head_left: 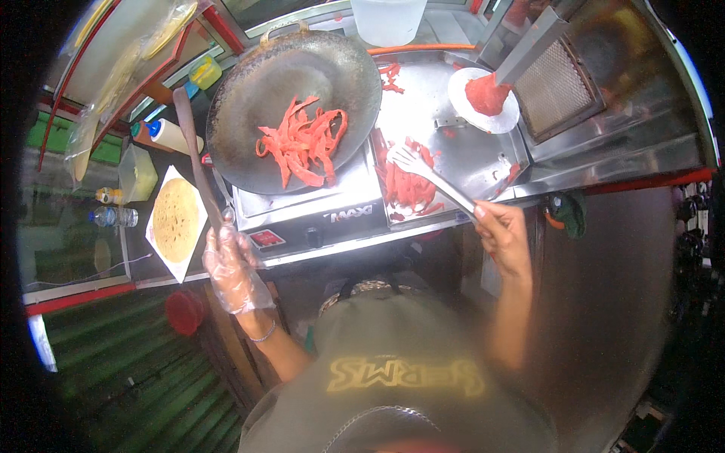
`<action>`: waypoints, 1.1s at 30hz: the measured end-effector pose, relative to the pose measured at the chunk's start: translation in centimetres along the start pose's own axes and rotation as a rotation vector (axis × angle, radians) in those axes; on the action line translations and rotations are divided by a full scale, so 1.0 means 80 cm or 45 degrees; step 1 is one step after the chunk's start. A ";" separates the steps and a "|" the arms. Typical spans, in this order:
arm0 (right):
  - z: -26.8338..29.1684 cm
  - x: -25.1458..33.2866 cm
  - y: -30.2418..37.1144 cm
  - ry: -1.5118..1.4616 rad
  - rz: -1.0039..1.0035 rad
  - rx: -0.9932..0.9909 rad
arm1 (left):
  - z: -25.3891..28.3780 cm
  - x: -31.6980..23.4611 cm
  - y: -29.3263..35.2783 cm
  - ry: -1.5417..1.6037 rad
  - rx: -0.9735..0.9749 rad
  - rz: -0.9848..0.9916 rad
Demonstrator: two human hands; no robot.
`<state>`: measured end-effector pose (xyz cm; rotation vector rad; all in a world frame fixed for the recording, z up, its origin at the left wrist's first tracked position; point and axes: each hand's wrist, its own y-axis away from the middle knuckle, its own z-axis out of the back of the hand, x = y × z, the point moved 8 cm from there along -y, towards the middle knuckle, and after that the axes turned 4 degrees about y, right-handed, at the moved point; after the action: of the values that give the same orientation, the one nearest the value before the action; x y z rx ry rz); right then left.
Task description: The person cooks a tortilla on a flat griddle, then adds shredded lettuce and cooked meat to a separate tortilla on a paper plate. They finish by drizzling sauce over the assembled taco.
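Observation:
My left hand (228,260), in a clear plastic glove, is closed around a long brown wooden spatula (198,155), whose rounded end points up beside the wok. My right hand (502,238), bare, grips the end of silver tongs (445,189). Their slotted tip rests at the red meat strips (408,181) on the metal tray (472,162). More red meat strips (306,142) lie heaped in the dark wok (249,98). Left of the spatula, a browned round flatbread (177,219) lies on white paper (181,268).
Under the wok stands a gas stove (302,219) with a black knob. A cone of red meat (487,94) on a white disc stands at the back right beside a mesh grill burner (559,83). Squeeze bottles (170,136), a clear tub (138,174) and a water bottle (113,217) line the left.

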<state>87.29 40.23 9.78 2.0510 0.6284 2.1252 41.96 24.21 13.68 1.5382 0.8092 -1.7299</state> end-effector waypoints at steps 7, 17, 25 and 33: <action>-0.099 0.152 -0.002 0.407 0.824 0.179 | -0.010 -0.014 0.036 -0.107 -0.108 0.044; -0.030 0.134 0.042 0.734 0.628 -0.182 | -0.046 -0.018 0.068 -0.232 0.138 -0.236; -0.014 0.021 -0.065 0.819 0.595 -0.050 | -0.046 -0.051 0.114 -0.230 -0.028 -0.161; 0.002 0.074 -0.046 0.308 0.550 0.169 | 0.010 -0.052 0.122 -0.275 -0.314 0.033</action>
<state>86.25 45.79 13.90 2.1768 0.3840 2.6672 49.79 18.24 17.81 1.1722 0.8514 -1.6730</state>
